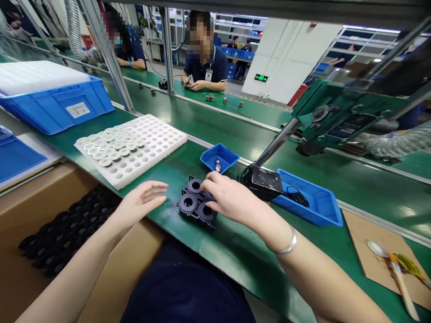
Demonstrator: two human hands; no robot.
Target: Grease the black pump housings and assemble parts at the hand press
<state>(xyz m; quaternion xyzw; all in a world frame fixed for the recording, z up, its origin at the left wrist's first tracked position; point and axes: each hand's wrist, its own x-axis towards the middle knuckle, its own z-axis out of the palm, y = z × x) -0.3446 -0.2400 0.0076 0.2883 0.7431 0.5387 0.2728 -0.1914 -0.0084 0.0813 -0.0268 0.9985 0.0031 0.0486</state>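
A cluster of black round housings (187, 203), each with a hole in its middle, lies on the green bench near its front edge. My right hand (230, 197) reaches over the cluster from the right, its fingers bent around the housing at the far right corner. That housing is mostly hidden under the fingers. My left hand (144, 202) hovers to the left of the cluster, fingers stretched and apart, holding nothing. Behind my right hand sits a small blue bin (220, 157) with a metal-tipped tool in it.
A white foam tray (158, 154) holds several pale discs (114, 148). Left are a blue crate (57, 107) and a carton of black parts (72, 229). A green machine (336, 112), long blue bin (319, 204) and brush on cardboard (373, 242) stand right. Co-workers sit opposite.
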